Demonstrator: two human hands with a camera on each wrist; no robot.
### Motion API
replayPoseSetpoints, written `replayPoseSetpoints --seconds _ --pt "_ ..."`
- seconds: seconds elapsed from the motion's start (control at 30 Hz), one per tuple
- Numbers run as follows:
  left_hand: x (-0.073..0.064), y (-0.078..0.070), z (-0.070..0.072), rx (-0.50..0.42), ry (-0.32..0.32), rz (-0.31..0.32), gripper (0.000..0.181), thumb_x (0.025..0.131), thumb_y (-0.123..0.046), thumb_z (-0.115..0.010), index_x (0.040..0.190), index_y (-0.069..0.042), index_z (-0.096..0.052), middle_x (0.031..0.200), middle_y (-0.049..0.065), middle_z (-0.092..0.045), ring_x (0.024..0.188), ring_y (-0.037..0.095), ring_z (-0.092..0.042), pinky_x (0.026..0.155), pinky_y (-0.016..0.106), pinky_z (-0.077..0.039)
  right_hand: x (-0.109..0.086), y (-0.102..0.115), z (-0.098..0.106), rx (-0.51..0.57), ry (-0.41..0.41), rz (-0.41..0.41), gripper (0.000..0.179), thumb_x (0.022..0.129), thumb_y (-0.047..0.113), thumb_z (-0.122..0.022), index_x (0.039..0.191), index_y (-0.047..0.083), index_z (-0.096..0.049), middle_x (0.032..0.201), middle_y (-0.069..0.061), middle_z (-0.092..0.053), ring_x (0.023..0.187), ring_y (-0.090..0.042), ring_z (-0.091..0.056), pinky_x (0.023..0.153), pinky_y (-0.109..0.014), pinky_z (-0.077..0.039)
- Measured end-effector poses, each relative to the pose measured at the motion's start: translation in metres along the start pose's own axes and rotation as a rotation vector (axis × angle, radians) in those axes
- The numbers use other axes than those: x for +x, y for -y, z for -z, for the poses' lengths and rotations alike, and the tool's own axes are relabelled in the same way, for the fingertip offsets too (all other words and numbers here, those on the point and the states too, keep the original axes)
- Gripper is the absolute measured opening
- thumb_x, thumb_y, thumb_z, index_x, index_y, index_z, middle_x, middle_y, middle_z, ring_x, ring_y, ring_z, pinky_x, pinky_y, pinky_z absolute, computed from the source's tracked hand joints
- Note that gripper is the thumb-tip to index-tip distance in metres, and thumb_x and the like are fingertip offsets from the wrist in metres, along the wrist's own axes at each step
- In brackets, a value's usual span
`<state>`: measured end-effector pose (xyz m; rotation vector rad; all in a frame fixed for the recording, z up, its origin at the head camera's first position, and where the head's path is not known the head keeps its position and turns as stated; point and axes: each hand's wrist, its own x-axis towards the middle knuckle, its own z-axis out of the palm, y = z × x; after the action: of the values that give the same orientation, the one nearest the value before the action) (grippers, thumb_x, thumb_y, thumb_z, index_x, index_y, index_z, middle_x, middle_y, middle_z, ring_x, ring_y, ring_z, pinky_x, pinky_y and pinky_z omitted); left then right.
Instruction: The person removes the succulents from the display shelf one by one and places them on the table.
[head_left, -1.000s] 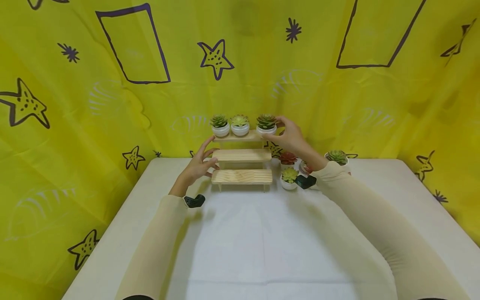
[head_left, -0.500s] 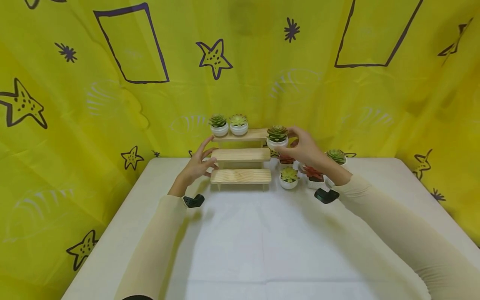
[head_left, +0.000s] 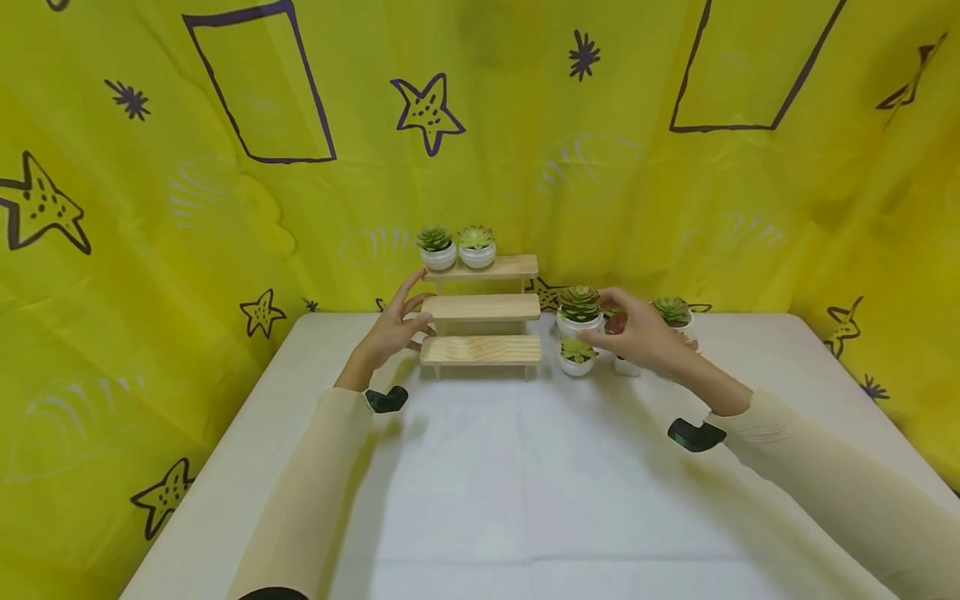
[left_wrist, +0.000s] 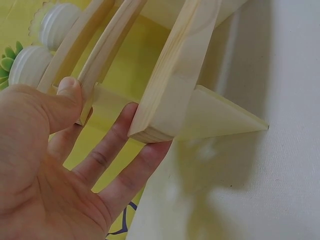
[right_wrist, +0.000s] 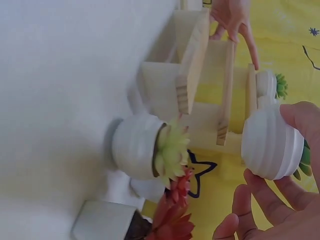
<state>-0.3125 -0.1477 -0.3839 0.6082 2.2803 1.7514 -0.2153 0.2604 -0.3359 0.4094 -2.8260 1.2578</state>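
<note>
A three-tier wooden stand [head_left: 480,350] stands near the back of the table. My left hand [head_left: 386,340] is at its left end, fingers spread and fairly straight, their tips touching the board ends in the left wrist view. In my right hand [head_left: 648,337], thumb and fingers grip the round white pot of a green potted succulent [head_left: 581,310], held in the air right of the stand. Two more potted succulents, one green [head_left: 437,250] and one pale green [head_left: 477,247], sit on the left of the top tier.
Below the held pot, a yellow-green potted succulent [head_left: 577,358] stands on the white table [head_left: 450,483]. Red succulents [right_wrist: 170,222] are beside it, partly hidden by my right hand in the head view. Another green succulent [head_left: 672,312] stands farther right. A yellow curtain [head_left: 510,192] hangs behind.
My right hand has lifted the green potted succulent off the right of the top tier and carried it right and down, over the pots on the table. My left hand has stayed at the stand.
</note>
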Motion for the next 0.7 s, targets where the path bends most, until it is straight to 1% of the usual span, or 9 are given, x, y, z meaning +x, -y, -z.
replayPoseSetpoints --seconds 0.07,0.17,0.23,0.3,0.37,0.5,0.7 --pt "0.001 0.0 0.0 0.001 0.0 0.0 0.076 0.108 -0.017 -0.054 0.163 -0.047 -0.011 0.168 0.015 -0.024 0.109 0.047 -0.062 0.076 0.051 -0.059 -0.004 -0.002 -0.002 -0.004 0.001 -0.011 0.077 0.092 0.037 -0.08 0.149 -0.001 -0.045 0.12 -0.018 -0.062 0.097 -0.029 -0.061 0.081 -0.037 -0.051" --pt "0.001 0.0 0.001 0.005 -0.006 0.007 0.076 0.108 -0.017 -0.054 0.163 -0.047 -0.012 0.168 0.015 -0.025 0.107 0.044 -0.063 0.076 0.051 -0.059 -0.01 -0.005 -0.005 -0.01 0.008 -0.02 0.078 0.092 0.034 -0.08 0.15 -0.004 -0.043 0.111 -0.019 -0.062 0.094 -0.029 -0.06 0.079 -0.034 -0.052" --pt "0.001 0.001 0.001 0.005 -0.006 0.005 0.076 0.108 -0.016 -0.055 0.163 -0.046 -0.012 0.167 0.014 -0.026 0.107 0.044 -0.063 0.076 0.052 -0.059 -0.013 -0.008 -0.007 -0.014 0.012 -0.019 0.079 0.092 0.033 -0.08 0.15 -0.005 -0.042 0.108 -0.019 -0.061 0.092 -0.03 -0.059 0.078 -0.034 -0.051" --pt "0.0 0.0 0.0 0.003 -0.007 0.001 0.077 0.108 -0.016 -0.055 0.163 -0.046 -0.011 0.167 0.015 -0.026 0.106 0.043 -0.064 0.076 0.052 -0.059 -0.017 -0.011 -0.009 -0.023 0.015 -0.009 0.08 0.093 0.033 -0.079 0.151 -0.005 -0.041 0.108 -0.017 -0.061 0.095 -0.03 -0.058 0.079 -0.036 -0.051" --pt "0.0 0.001 0.001 0.003 -0.005 -0.004 0.077 0.108 -0.015 -0.055 0.164 -0.045 -0.011 0.168 0.016 -0.025 0.106 0.044 -0.064 0.076 0.052 -0.059 -0.02 -0.014 -0.012 -0.036 0.011 0.006 0.079 0.092 0.033 -0.08 0.15 -0.005 -0.043 0.106 -0.017 -0.063 0.094 -0.029 -0.059 0.078 -0.036 -0.051" --pt "0.001 0.001 0.001 0.006 -0.004 0.001 0.076 0.108 -0.016 -0.054 0.163 -0.047 -0.011 0.168 0.016 -0.024 0.108 0.045 -0.063 0.076 0.052 -0.059 -0.029 -0.022 -0.019 -0.027 0.015 0.017 0.075 0.092 0.03 -0.08 0.149 -0.004 -0.045 0.114 -0.017 -0.064 0.1 -0.03 -0.061 0.079 -0.037 -0.051" --pt "0.0 0.0 0.001 0.011 -0.001 -0.001 0.075 0.108 -0.017 -0.053 0.163 -0.046 -0.01 0.167 0.016 -0.025 0.11 0.048 -0.062 0.077 0.053 -0.059 -0.04 -0.031 -0.03 -0.003 0.028 -0.004 0.076 0.091 0.031 -0.081 0.149 -0.003 -0.046 0.126 -0.021 -0.061 0.102 -0.032 -0.063 0.079 -0.038 -0.052"
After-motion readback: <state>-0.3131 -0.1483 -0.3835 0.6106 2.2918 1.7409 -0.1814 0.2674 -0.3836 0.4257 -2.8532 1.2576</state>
